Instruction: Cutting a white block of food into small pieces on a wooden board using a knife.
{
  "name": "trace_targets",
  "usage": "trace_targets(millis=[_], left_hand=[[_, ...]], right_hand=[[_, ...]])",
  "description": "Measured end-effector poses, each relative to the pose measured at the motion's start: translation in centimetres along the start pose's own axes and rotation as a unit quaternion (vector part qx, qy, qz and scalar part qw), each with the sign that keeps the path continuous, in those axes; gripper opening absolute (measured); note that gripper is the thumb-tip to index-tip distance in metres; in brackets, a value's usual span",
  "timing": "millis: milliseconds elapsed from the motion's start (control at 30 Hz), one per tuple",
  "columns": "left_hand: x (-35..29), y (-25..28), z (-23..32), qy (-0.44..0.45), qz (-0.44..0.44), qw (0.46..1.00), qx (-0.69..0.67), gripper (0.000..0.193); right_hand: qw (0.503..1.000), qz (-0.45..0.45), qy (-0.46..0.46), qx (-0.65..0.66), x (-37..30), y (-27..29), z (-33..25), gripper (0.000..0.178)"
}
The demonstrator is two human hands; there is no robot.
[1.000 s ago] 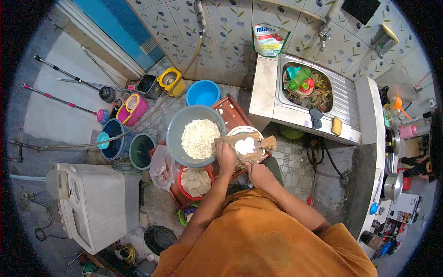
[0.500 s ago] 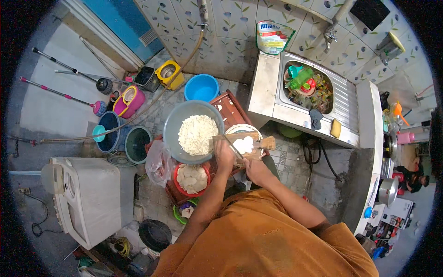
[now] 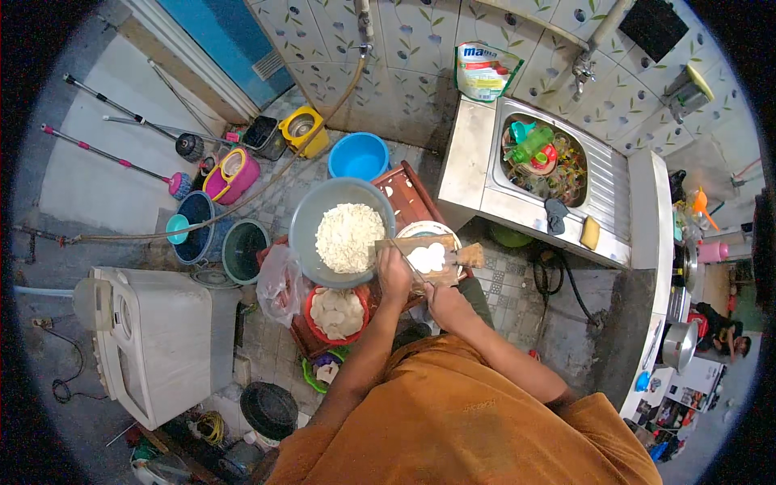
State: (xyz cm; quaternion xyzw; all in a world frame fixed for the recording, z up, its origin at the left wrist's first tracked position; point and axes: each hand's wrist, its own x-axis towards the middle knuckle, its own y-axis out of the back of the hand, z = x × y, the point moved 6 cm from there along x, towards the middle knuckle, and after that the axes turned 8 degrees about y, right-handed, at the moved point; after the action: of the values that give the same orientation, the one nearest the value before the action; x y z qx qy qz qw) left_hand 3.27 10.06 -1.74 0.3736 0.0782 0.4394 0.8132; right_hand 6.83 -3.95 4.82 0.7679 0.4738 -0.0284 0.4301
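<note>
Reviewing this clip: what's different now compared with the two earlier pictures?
Far right, the background person has shifted down the picture, past the pot; the whole view has also drifted slightly. Nothing is visibly taken up or let go. The right hand keeps its grip on the knife, the left hand stays at the wooden board, and the white pieces remain there.

brown board [image 3: 470, 256], white slices [image 3: 428, 259], grey basin [image 3: 302, 240], red bowl [image 3: 308, 312], flower-patterned tiles [image 3: 417, 36]
</note>
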Motion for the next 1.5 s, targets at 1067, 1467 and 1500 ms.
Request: trace_targets(millis=[1067, 1467, 1500], left_hand=[[-0.3, 0.3, 0.3, -0.008, 0.01, 1.0, -0.024, 0.011], [2.7, 2.5, -0.7, 0.196, -0.025, 0.978, 0.071, 0.021], [2.8, 2.5, 0.4, 0.202, -0.055, 0.973, 0.093, 0.021]], right_hand=[[0.996, 0.087, 0.018, -0.013, 3.9, -4.8, 3.2, 0.051], [0.997, 0.029, 0.062, 0.017, 4.7, -4.6, 3.8, 0.049], [0.998, 0.033, 0.057, 0.018, 4.9, -4.6, 4.6, 0.049]])
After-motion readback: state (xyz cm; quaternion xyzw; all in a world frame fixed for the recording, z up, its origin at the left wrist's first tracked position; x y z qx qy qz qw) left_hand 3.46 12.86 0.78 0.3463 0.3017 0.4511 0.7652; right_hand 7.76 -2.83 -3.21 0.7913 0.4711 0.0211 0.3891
